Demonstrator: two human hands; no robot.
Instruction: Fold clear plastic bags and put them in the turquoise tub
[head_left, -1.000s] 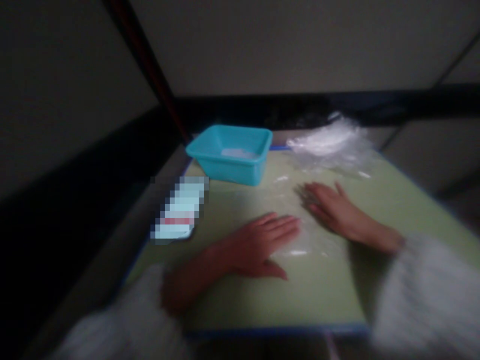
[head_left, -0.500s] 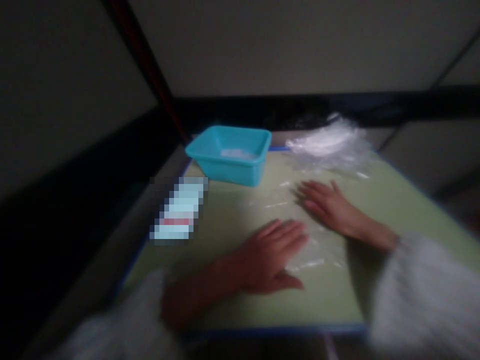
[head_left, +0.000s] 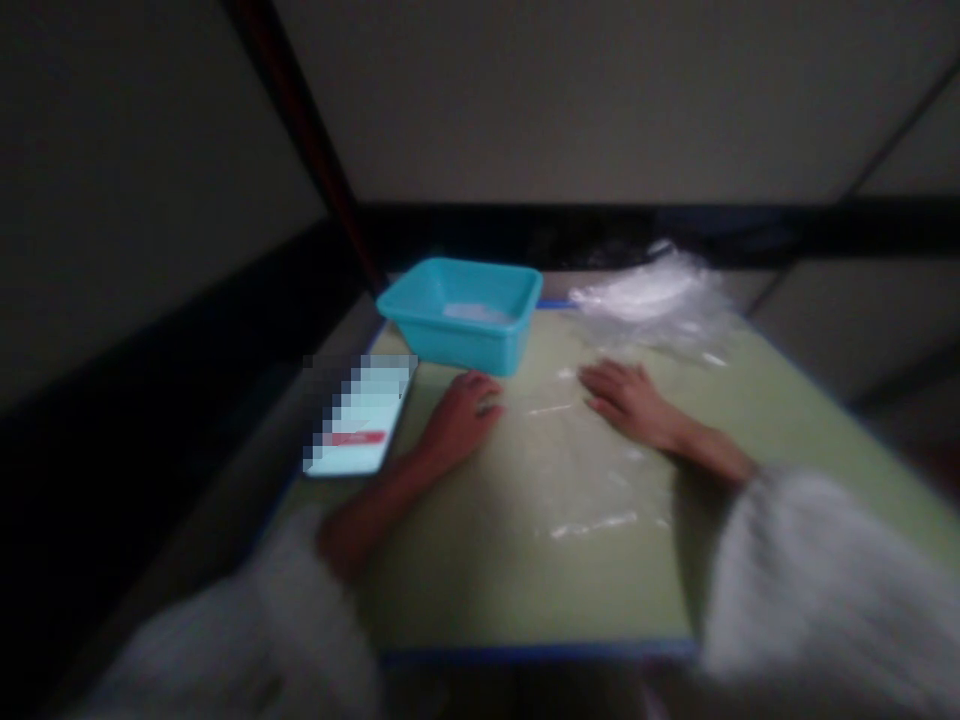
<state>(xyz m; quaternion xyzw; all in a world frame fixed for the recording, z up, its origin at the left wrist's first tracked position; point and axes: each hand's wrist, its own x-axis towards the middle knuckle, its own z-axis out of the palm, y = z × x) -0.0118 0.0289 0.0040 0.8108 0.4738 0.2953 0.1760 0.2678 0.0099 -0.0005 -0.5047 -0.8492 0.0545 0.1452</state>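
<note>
A clear plastic bag (head_left: pixel 577 470) lies flat on the pale green table (head_left: pixel 517 600), its creases catching the light. At the bag's far left side is my left hand (head_left: pixel 461 420), palm down with bent fingers; a small gap shows between thumb and fingers, and nothing is visible in it. My right hand (head_left: pixel 626 400) rests flat with outstretched fingers on the bag's far right part. Just beyond my left hand stands a turquoise plastic basin (head_left: pixel 465 348), with something whitish (head_left: pixel 476 313) inside that I cannot make out.
A phone (head_left: pixel 360 415) with a lit, partly pixelated screen lies at the table's left edge. Toward the far right sits a heap of clear plastic bags (head_left: pixel 652 300). Blue trim (head_left: pixel 540 650) lines the table, and a wall (head_left: pixel 600 100) rises behind.
My left hand has moved forward and left, off the middle of the bag to its far left side, and its fingers have bent. My right hand stays flat in nearly the same place.
</note>
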